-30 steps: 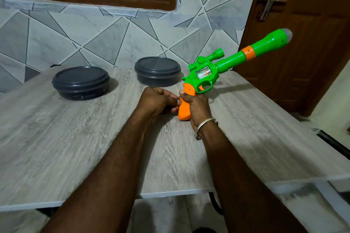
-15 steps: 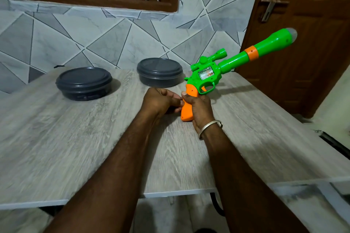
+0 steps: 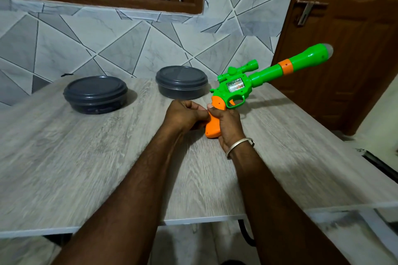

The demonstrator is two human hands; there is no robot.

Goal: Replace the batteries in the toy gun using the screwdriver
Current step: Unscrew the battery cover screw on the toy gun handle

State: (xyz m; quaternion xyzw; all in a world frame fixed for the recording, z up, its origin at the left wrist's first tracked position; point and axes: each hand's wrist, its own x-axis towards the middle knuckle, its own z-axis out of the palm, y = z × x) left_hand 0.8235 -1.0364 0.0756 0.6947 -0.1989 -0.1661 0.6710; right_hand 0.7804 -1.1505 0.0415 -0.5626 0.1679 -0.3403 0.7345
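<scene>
**Barely any movement, fiddly bit coming up**

Hardly anything has shifted in the last second. The toy gun [image 3: 237,90] sits at the same tilt, with its barrel angled up and away to the right of the hands. Its butt is low over the table [image 3: 86,168], and I can't tell if it's touching.

The right hand [image 3: 229,123] is wrapped round the orange grip. The left hand [image 3: 183,115] is curled up tight against the grip's left side. I can't tell whether it's pinching anything. No screwdriver in view.

What could go wrong, my guess:
- That long barrel looks front-heavy, so poking at the grip could twist the gun in a one-handed hold.
- Any small screw or cover that comes loose could drop and roll off the table.

Two dark round tubs, both lidded, so their contents are hidden:
- The left tub [image 3: 94,94] sits beyond the hands, off to the left.
- The nearer tub [image 3: 182,84] sits just beyond the left hand.
</scene>
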